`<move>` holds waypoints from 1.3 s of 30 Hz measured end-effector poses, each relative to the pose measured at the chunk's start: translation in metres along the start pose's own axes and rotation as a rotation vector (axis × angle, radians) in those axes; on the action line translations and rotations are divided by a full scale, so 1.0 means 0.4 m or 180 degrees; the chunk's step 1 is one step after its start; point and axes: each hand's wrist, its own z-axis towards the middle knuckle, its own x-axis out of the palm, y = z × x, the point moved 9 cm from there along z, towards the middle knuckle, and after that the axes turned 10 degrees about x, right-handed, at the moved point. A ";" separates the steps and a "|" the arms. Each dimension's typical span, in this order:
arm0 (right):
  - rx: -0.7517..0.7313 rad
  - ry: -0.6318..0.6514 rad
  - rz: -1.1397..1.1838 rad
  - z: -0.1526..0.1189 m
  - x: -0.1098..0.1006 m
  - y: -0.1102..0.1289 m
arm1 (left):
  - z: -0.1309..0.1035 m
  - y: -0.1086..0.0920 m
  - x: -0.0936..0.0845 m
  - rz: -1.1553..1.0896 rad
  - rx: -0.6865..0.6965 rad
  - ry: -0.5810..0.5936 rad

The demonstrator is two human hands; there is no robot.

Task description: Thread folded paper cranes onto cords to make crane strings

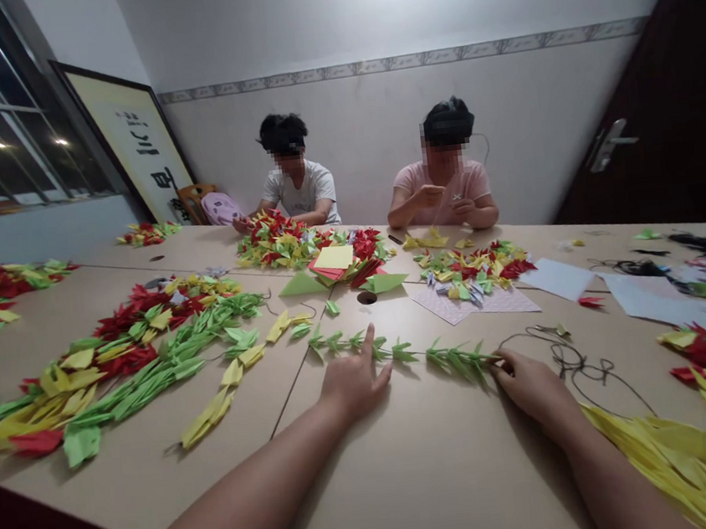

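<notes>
String of green paper point(400, 352) lies across the middle of the table point(406, 478), with its folded bits in little bunches. The right hand point(530, 385) pinches its right end, thumb and finger close together. The left hand point(353, 384) is on the near side of the string, thumb and pointing finger wide apart, and the pointing finger reaches over it; it seems to touch the string, but I cannot tell for sure.

Black cord point(594, 365) curls in loops to the right of the right hand. A big yellow paper bunch point(682, 457) is beside the right arm. To the left of the string are a yellow paper string point(232, 378) and a long green bunch point(167, 364).

Past the string is a yellow square point(334, 257) on top of other paper, next to a big mixed pile point(275, 239). A smaller pile point(485, 266) is to its right. Across the table sit a person in white point(307, 189) and a person in pink point(446, 191), whose two hands are up over the table
</notes>
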 end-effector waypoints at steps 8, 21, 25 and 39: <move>-0.0023 0.0001 0.0106 -0.010 -0.009 0.012 | 0.033 0.010 0.009 -0.0203 -0.0096 0.0009; 0.0111 -0.0077 0.0287 0.005 -0.002 -0.002 | 0.034 -0.115 0.016 -0.0362 0.0350 0.0225; 0.0104 -0.0044 0.0280 0.003 0.000 0.001 | 0.049 -0.102 0.029 -0.0402 0.0341 0.0349; 0.0121 -0.0036 0.0340 0.010 0.008 -0.002 | 0.044 -0.190 0.030 -0.0528 0.0971 0.0249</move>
